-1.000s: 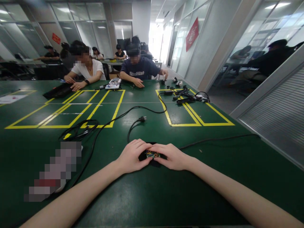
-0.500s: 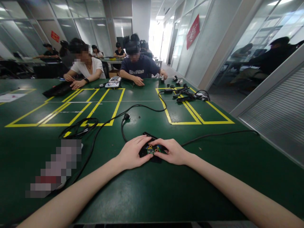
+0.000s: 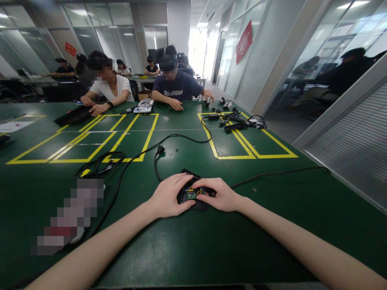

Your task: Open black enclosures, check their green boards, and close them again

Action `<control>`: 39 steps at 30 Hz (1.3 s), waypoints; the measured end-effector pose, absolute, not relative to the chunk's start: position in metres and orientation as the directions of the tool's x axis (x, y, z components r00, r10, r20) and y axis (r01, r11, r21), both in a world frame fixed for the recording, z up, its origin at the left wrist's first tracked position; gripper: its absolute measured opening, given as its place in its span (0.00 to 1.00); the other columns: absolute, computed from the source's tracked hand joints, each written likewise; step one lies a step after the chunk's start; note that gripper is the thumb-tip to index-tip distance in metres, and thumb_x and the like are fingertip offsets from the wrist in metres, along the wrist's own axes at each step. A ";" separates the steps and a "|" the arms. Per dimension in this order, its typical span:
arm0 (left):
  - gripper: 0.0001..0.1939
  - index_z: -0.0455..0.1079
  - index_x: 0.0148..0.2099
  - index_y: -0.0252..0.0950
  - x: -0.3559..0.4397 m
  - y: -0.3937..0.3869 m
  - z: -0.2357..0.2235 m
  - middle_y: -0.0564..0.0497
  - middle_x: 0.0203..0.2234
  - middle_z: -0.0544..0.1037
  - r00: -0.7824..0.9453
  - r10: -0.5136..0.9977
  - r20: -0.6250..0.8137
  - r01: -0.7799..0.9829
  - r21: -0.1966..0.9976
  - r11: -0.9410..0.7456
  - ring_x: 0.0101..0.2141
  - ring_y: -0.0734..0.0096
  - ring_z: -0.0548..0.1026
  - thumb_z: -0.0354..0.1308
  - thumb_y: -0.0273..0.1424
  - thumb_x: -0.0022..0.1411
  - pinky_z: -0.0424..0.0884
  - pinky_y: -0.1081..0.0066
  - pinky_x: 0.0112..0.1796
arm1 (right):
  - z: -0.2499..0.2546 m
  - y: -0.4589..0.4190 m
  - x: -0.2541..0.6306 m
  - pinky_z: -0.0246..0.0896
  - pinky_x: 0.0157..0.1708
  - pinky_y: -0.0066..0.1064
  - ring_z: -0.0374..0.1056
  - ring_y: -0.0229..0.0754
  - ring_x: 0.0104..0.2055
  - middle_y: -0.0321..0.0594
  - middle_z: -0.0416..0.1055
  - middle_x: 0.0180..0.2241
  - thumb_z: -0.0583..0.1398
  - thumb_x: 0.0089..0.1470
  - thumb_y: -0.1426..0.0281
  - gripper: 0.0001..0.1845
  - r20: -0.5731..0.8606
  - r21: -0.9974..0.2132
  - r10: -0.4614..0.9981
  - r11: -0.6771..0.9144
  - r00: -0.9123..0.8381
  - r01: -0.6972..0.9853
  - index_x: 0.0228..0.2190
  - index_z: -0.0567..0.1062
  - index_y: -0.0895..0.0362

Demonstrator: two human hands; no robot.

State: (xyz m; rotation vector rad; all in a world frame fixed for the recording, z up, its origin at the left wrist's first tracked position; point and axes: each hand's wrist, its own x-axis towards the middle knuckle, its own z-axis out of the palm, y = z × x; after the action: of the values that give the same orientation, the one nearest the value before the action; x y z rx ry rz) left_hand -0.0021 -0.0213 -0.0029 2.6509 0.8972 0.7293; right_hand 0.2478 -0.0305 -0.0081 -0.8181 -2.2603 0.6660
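In front of me on the green table is an open black plastic casing with a green circuit board showing in it. Copper-coloured coils and small yellow parts sit on the board. My left hand curves round the casing's left side, thumb at the near edge. From the right, my right hand pinches the board's right end between thumb and fingers. Part of the casing is hidden beneath both hands. Black cables leave it on either side, one ending in a plug beyond my left hand.
To the left lie a blurred-out long object and a coiled black cable. Yellow tape marks rectangles. Several black cables and adapters lie far right. Two people sit across the table, one handling a black tray-like object.
The plug has swung left and the casing has turned slightly, showing its far rim. My right fingers have shifted on the board's right end; my left hand stays almost in place.
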 end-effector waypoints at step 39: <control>0.38 0.71 0.61 0.40 0.000 -0.021 -0.005 0.44 0.55 0.80 0.571 0.723 0.388 0.587 0.423 -0.690 0.53 0.54 0.81 0.75 0.48 0.52 0.77 0.59 0.55 | -0.010 -0.023 0.243 0.74 0.48 0.40 0.75 0.47 0.47 0.46 0.74 0.48 0.62 0.63 0.70 0.11 0.438 -0.574 0.729 0.677 -0.526 0.461 0.48 0.77 0.53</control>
State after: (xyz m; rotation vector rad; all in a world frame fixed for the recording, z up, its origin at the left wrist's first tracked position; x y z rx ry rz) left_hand -0.0003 -0.0209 -0.0046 2.5573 1.0878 0.7983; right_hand 0.2432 -0.0226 -0.0100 -0.9107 -2.2152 0.5149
